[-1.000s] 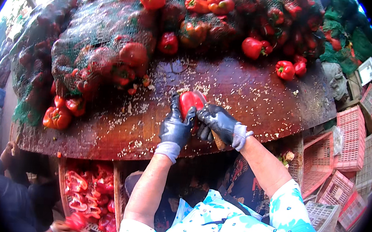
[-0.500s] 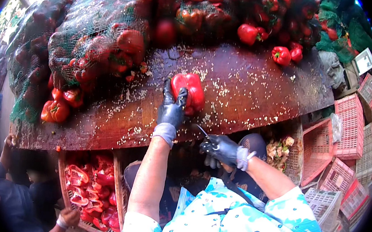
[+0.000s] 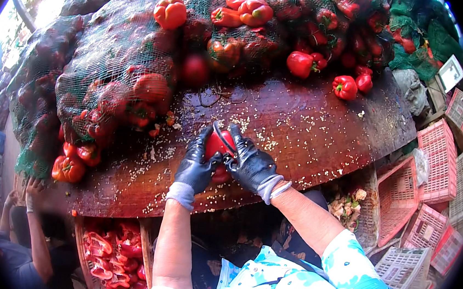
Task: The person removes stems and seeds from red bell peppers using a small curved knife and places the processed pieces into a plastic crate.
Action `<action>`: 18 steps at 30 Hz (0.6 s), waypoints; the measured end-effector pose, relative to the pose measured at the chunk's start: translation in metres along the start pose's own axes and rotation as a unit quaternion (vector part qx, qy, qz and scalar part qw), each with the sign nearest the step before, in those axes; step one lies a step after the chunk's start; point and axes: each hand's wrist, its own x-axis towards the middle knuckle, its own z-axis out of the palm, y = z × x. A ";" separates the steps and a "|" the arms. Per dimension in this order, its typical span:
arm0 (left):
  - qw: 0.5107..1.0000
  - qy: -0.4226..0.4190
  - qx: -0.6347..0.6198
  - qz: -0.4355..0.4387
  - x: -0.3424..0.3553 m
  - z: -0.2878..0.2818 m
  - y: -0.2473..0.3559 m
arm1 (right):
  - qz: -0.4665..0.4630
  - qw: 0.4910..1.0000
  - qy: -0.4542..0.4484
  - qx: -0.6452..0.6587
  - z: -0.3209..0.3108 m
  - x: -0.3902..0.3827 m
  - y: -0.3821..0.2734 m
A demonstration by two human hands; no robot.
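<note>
A red bell pepper (image 3: pixel 216 146) is gripped in my left hand (image 3: pixel 195 166), which wears a black glove with a grey cuff. My right hand (image 3: pixel 250 165), gloved the same way, is closed on a small knife (image 3: pixel 222 139). Its thin curved blade lies against the upper part of the pepper, and its handle is hidden in my fingers. Both hands meet around the pepper, just above the seed-strewn wooden table (image 3: pixel 310 129). A crate (image 3: pixel 145 247) of cut red pepper pieces (image 3: pixel 116 261) stands below the table's near edge.
Green mesh sacks (image 3: pixel 124 52) full of peppers line the table's far side. Loose peppers (image 3: pixel 345 87) lie near them. Pepper scraps (image 3: pixel 347 207) fill a crate at the right, beside stacked red crates (image 3: pixel 436 159). Another person's hand (image 3: pixel 34 186) is at the table's left edge.
My right hand has moved up and left with the knife, onto the pepper. My left hand has drawn the pepper nearer. The other person's hand has risen to the table edge.
</note>
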 end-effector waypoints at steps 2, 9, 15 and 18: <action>0.999 -0.005 -0.045 0.024 -0.006 -0.003 -0.004 | 0.029 0.997 -0.068 0.001 -0.011 0.004 -0.006; 0.988 -0.076 -0.040 0.128 -0.012 -0.008 -0.002 | 0.019 0.968 -0.034 0.248 0.011 0.043 0.059; 0.942 -0.102 -0.319 0.033 -0.034 -0.017 -0.033 | 0.098 0.875 -0.046 0.472 0.020 0.045 0.066; 0.900 -0.089 -0.424 -0.046 -0.040 -0.017 -0.036 | 0.115 0.913 -0.037 0.390 0.006 0.020 0.054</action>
